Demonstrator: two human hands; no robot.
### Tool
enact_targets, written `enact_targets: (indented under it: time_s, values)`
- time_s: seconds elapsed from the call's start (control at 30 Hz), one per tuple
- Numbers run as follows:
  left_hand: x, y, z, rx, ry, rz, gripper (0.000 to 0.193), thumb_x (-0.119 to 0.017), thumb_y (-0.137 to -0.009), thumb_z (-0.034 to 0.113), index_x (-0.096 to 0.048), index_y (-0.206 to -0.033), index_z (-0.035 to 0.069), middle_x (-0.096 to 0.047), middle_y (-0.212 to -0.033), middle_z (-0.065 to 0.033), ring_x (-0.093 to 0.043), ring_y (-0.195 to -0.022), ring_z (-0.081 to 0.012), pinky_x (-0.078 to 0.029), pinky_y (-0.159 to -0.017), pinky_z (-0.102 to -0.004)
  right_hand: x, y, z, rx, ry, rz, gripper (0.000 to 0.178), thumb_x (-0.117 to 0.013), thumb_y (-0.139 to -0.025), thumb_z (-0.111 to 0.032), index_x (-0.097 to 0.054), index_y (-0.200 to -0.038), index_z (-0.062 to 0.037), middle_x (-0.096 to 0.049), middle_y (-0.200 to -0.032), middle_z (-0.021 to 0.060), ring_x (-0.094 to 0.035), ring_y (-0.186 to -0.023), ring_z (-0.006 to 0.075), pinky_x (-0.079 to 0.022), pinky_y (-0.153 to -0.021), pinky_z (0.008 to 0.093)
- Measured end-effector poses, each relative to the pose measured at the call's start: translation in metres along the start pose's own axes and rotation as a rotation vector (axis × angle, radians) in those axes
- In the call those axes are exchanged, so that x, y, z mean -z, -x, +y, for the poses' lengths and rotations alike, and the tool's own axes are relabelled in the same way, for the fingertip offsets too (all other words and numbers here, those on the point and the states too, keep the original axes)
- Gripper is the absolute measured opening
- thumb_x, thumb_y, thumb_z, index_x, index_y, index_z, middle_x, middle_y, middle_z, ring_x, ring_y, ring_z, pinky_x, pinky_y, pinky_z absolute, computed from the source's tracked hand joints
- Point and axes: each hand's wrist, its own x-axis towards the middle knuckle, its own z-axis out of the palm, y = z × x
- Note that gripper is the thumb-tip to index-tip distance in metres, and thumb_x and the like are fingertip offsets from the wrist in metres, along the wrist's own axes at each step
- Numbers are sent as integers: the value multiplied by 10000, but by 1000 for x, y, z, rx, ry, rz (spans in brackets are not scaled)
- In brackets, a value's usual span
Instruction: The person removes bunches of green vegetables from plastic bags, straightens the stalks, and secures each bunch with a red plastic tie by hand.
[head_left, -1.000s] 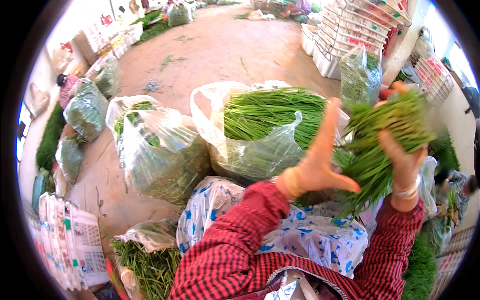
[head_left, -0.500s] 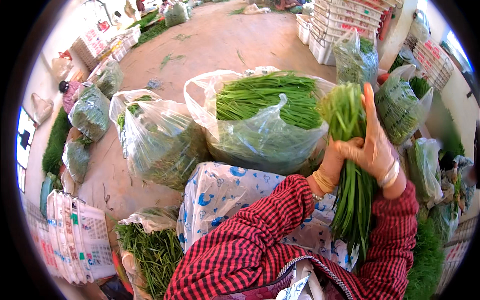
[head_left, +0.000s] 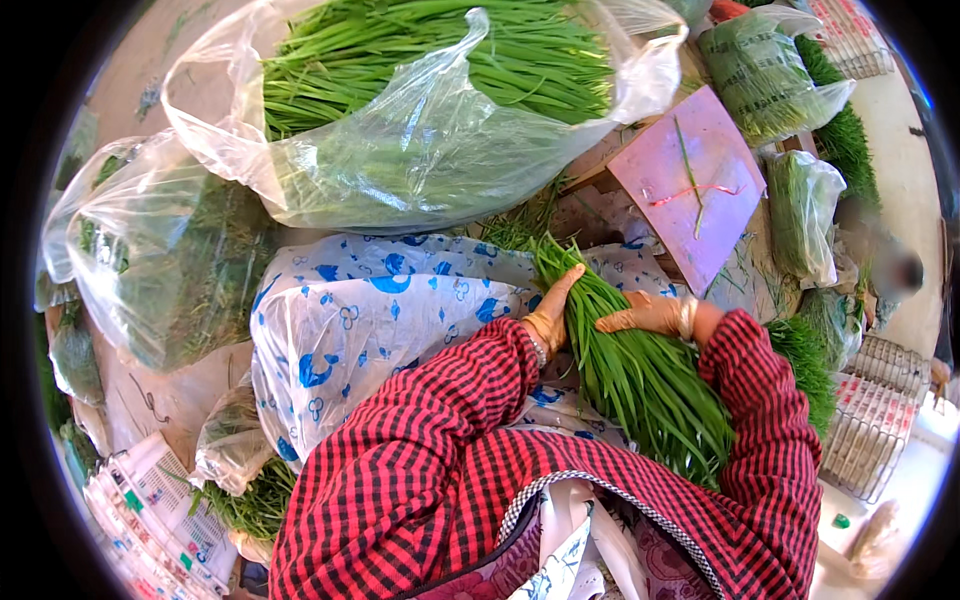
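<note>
Head view: the left hand (head_left: 550, 312), in a thin yellowish glove, and the right hand (head_left: 655, 315), gloved alike, share a thick bundle of long, flat green leaves (head_left: 640, 375), held aslant before the chest. The grip of each hand is narrow around the bundle's upper part, both thumbs in front; the fingers behind are largely hidden. The leaves appear gathered, roughly aligned at the upper end and spreading at the lower; no tie shows on the visible part. A thin red strand (head_left: 670, 198) and a single green stalk (head_left: 687, 160) lie across a flat lilac square board (head_left: 650, 160), just beside the right hand and apart from the bundle. Beyond a white plastic sheet with blue motifs (head_left: 390, 305), a large, open clear plastic bag (head_left: 400, 190) contains many more green leaves (head_left: 530, 65), seemingly not yet divided.
</note>
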Motion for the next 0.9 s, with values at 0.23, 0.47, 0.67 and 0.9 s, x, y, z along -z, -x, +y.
enact_targets:
  time_s: [0.23, 0.47, 0.67, 0.9]
  values:
    - [23, -11, 23, 108, 370, -160, 587, -554, -990, 517, -564, -1369, 69, -614, -1331, -139, -588, -1201, -304, -470, -1069, -499, 69, -97, -51, -420, -28, -261, 913, -597, -835, -766, -517, -1431, -80, -504, -1436, 141, -496, -1279, 234, -366, -1091, 394]
    - [25, -17, 32, 253, 411, -260, 582, -611, -921, 590, -613, -1315, 161, -610, -1336, -118, -553, -1239, -348, -433, -1034, -624, 89, -105, -64, -348, -201, -470, 703, -653, -852, -700, -678, -1211, -96, -674, -1135, 47, -611, -970, 165, -495, -851, 364]
    - [-38, 33, 31, 201, -57, 208, 568, -751, -847, 543, -642, -1259, 168, -708, -1120, -98, -691, -945, -227, -571, -835, -423, 10, -60, -30, -80, 394, 33, 870, -565, -837, -787, -696, -1030, 51, -705, -979, 241, -676, -826, 361, -531, -760, 468]
    - [55, -14, 14, -367, -1181, -226, 377, -593, -904, 59, -636, -1278, 28, -646, -1265, -110, -584, -1214, -241, -389, -1122, -358, -75, -72, 15, 263, 444, 485, 671, -556, -922, -603, -594, -1220, -2, -676, -942, 288, -678, -874, 443, -558, -791, 479]
